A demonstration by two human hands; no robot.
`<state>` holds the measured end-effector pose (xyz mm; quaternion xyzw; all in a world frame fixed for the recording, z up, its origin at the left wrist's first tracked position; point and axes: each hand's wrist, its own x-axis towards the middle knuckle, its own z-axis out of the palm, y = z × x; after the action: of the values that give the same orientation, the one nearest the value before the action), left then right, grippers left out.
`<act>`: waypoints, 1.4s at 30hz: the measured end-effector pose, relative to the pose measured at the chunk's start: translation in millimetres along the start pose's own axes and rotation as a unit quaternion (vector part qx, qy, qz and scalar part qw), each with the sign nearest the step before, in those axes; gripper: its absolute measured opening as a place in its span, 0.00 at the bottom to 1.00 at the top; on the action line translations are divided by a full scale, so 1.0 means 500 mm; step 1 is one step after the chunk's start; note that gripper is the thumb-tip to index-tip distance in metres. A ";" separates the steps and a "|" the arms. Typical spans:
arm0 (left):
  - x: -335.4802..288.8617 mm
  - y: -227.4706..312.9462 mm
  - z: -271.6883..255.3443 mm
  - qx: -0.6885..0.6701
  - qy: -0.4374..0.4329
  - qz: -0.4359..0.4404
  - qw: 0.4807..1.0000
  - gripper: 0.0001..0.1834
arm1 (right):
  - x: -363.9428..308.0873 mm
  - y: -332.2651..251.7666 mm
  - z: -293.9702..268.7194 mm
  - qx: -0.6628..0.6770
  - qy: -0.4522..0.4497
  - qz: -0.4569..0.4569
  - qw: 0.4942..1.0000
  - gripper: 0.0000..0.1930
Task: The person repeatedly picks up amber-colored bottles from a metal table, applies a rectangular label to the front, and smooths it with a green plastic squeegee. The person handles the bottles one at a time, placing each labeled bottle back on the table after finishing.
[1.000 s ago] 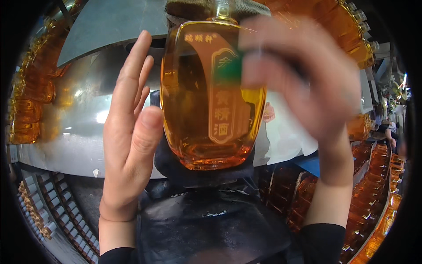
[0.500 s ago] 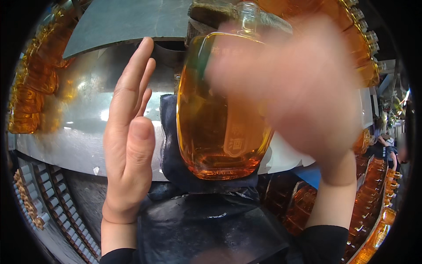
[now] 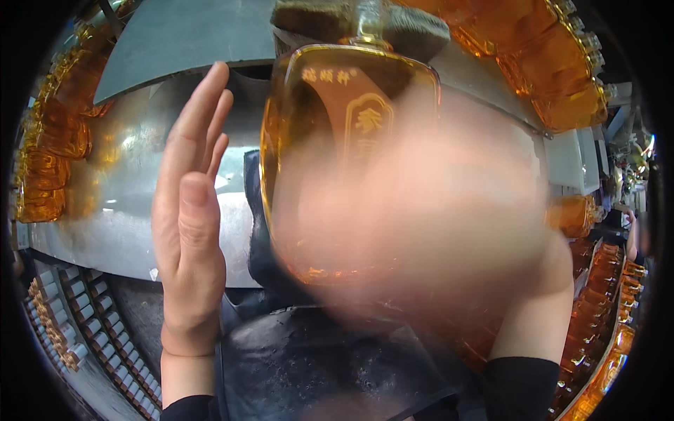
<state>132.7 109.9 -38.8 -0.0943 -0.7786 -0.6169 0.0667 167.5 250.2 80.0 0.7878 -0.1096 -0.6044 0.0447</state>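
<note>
A large flat-shouldered glass bottle (image 3: pixel 302 119) of amber liquid, with gold markings on its front, stands before me at the centre. Its clear neck points to the far side, against a worn padded block (image 3: pixel 312 21). To the bottle's left, my left hand (image 3: pixel 189 210) is held up with fingers straight and thumb extended. A gap separates it from the glass, and it holds nothing. My right hand (image 3: pixel 435 210) is smeared by motion across the lower right of the bottle. Its fingers cannot be made out, nor whether it touches the glass.
Amber bottles line the left side (image 3: pixel 42 168), with more at the upper right (image 3: pixel 533 63) and lower right (image 3: pixel 593 309). A metal worktop (image 3: pixel 133 231) lies under the left side. Racks of pale cylinders (image 3: pixel 84 323) stand lower left. A black apron (image 3: pixel 302 365) covers my lap.
My right hand has swept down and leftward over the bottle's front, uncovering its upper face. The bottle and my left hand appear slightly farther left in the view.
</note>
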 end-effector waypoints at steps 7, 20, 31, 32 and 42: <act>0.007 -0.009 -0.004 -0.035 -0.061 0.023 0.997 0.44 | 0.104 -0.227 -0.016 -0.488 -0.553 -0.618 -0.273 0.11; 0.028 0.060 -0.031 -0.210 -0.254 0.080 0.941 0.42 | -0.105 -0.143 0.035 -0.472 -0.417 -0.751 -0.199 0.13; -0.027 -0.251 -0.475 0.033 0.379 0.019 0.924 0.22 | -0.284 -0.041 0.301 -0.420 -0.356 -0.811 -0.199 0.06; 0.004 -0.299 -0.523 0.073 0.444 0.033 0.893 0.26 | -0.282 -0.039 0.324 -0.437 -0.328 -0.818 -0.182 0.06; 0.097 -0.450 -0.862 0.388 0.604 -0.040 0.695 0.36 | -0.248 -0.092 0.410 -0.374 -0.168 -0.891 -0.196 0.19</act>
<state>28.5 -356.0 -142.3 0.3636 -0.7441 -0.1866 0.5284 -54.5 335.9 133.1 0.1753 -0.9418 0.0952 0.2705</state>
